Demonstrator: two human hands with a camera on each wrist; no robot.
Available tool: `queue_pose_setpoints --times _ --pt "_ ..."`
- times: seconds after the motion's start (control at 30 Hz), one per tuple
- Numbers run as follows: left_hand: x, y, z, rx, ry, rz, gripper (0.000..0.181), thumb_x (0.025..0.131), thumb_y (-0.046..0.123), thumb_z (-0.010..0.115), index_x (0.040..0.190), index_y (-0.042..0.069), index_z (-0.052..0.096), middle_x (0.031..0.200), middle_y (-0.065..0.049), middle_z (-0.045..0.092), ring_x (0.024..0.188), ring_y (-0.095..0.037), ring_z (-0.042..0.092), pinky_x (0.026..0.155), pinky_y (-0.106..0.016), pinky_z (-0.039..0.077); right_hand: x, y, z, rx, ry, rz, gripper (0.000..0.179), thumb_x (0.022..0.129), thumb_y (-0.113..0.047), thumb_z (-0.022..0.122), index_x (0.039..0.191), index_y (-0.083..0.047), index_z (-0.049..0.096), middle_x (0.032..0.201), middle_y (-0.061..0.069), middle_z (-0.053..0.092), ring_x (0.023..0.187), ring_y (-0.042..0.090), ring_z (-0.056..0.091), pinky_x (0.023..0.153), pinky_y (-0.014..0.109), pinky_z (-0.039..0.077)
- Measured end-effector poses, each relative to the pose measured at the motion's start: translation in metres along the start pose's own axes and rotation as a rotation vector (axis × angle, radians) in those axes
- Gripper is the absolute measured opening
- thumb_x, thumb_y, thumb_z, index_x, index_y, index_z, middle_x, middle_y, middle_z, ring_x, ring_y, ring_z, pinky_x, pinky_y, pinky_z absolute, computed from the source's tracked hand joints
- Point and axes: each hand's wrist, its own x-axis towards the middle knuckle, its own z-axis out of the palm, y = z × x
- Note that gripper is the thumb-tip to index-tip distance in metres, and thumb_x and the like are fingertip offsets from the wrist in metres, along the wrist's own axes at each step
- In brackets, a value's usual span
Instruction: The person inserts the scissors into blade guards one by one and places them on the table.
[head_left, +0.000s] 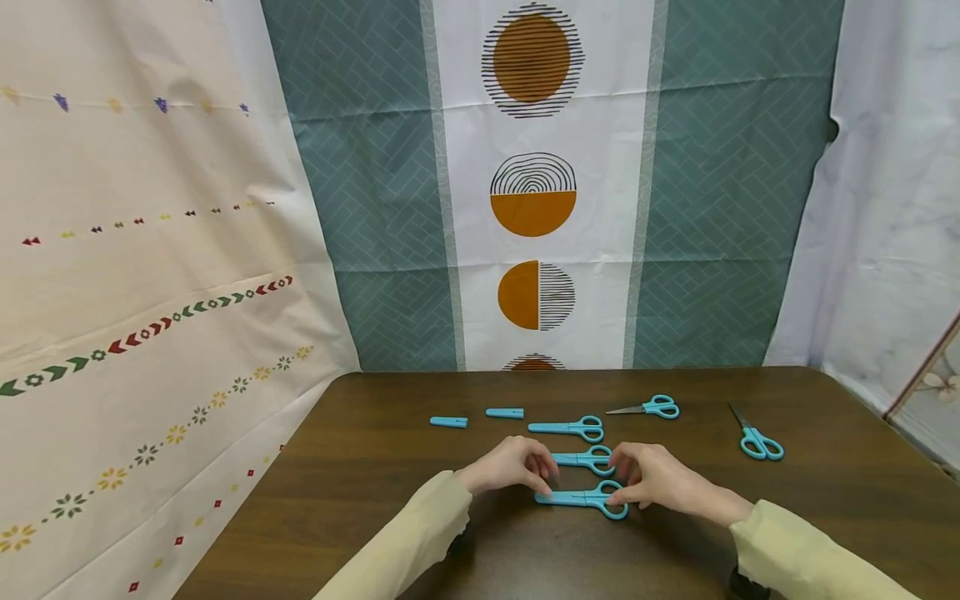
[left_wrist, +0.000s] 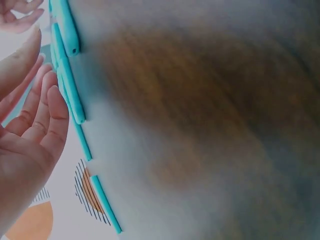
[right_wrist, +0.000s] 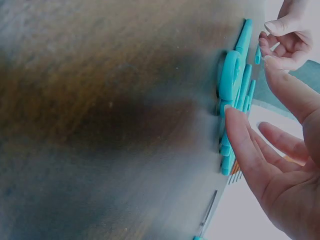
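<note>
Three light-blue scissors with capped blades lie in a column on the brown table, handles to the right. At the nearest capped scissors (head_left: 573,498), my left hand (head_left: 513,464) has its fingertips by the cap's tip, the fingers loosely bent. My right hand (head_left: 660,477) is at the handle end, its fingertips right by the finger loops; in the right wrist view the fingers (right_wrist: 250,145) are spread and nearly straight. The middle capped scissors (head_left: 577,459) lie just beyond, partly between both hands. The farthest capped scissors (head_left: 564,428) lie behind those.
Two loose blue blade caps (head_left: 448,422) lie at the back left. Uncapped scissors (head_left: 651,407) lie at the back, blades pointing left, and another uncapped pair (head_left: 756,437) lies to the right. The table (head_left: 360,467) ends at hanging patterned cloths.
</note>
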Motion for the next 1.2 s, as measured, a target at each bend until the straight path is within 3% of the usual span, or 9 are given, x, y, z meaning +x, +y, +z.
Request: queue_pose_setpoints --times 0.2,0.43,0.77,0.97,1.07,1.2 --pt "-0.002 0.000 -0.006 -0.033 0.031 0.023 0.023 0.073 0.010 0.076 0.094 0.005 0.067 0.078 0.005 0.061 0.068 -0.005 0.055 0.063 -0.022 0.047 0.000 0.002 -0.003 0.010 0.022 -0.027 0.045 0.075 -0.023 0.075 0.103 0.006 0.053 0.083 0.012 0.055 0.061 0.014 0.058 0.046 0.031 0.049" --pt "-0.004 -0.003 -0.012 -0.079 0.095 -0.004 0.023 0.075 0.008 0.075 0.096 0.004 0.067 0.080 -0.001 0.062 0.070 -0.010 0.054 0.065 -0.024 0.046 0.001 0.003 -0.010 0.034 0.058 -0.021 0.043 0.076 -0.018 0.074 0.105 0.005 0.054 0.085 0.011 0.058 0.067 0.015 0.061 0.048 0.029 0.050" --pt "-0.009 -0.014 -0.022 -0.172 0.168 0.003 0.023 0.077 0.006 0.072 0.098 0.002 0.066 0.089 -0.014 0.062 0.075 -0.016 0.056 0.067 -0.027 0.047 0.003 0.008 -0.024 0.103 0.133 -0.001 0.047 0.077 -0.016 0.072 0.116 0.003 0.054 0.103 0.023 0.057 0.080 0.020 0.063 0.054 0.029 0.051" --pt "-0.021 0.000 -0.035 -0.221 0.208 0.001 0.025 0.078 0.002 0.070 0.100 -0.008 0.062 0.090 -0.022 0.060 0.079 -0.029 0.055 0.067 -0.027 0.046 0.003 0.016 -0.030 0.135 0.194 -0.012 0.052 0.077 -0.017 0.073 0.121 0.003 0.051 0.106 0.025 0.057 0.082 0.019 0.063 0.060 0.030 0.052" --pt "-0.026 0.006 -0.041 -0.244 0.227 -0.003 0.024 0.079 0.001 0.069 0.100 -0.008 0.062 0.092 -0.026 0.059 0.081 -0.032 0.055 0.068 -0.027 0.046 0.004 0.021 -0.034 0.070 0.251 -0.013 0.055 0.077 -0.023 0.072 0.122 0.001 0.051 0.106 0.021 0.058 0.085 0.020 0.063 0.066 0.032 0.051" --pt "-0.030 0.003 -0.047 -0.253 0.289 -0.026 0.024 0.080 0.003 0.068 0.101 -0.007 0.062 0.095 -0.026 0.058 0.084 -0.032 0.054 0.070 -0.030 0.046 0.005 0.027 -0.039 -0.022 0.317 0.003 0.059 0.077 -0.031 0.071 0.125 -0.004 0.051 0.111 0.015 0.058 0.097 0.023 0.058 0.075 0.037 0.048"
